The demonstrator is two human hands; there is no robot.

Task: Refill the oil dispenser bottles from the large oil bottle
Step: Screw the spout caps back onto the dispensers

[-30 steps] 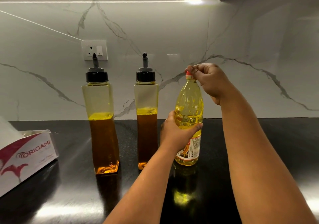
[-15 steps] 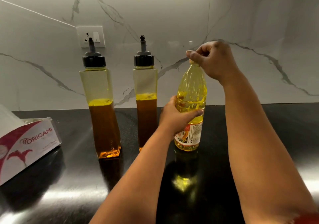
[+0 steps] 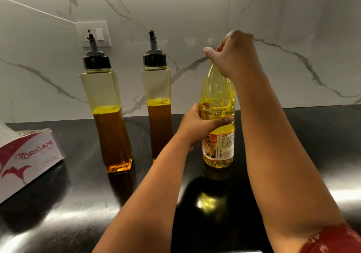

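Observation:
The large yellow oil bottle with a red and white label stands upright on the black counter. My left hand grips its middle from the left. My right hand curls over its top, fingers closed round the red cap, which is mostly hidden. Two tall square dispenser bottles with black spout caps stand to the left, both about half full of amber oil: the left dispenser and the middle dispenser, whose base my left forearm hides.
A white and pink tissue box lies at the counter's left edge. A wall socket sits on the marble backsplash behind the left dispenser. The glossy black counter stretches to the right.
The camera has tilted down and moved closer. My right hand has turned over the cap, now covering it almost fully. My left hand keeps its hold on the bottle.

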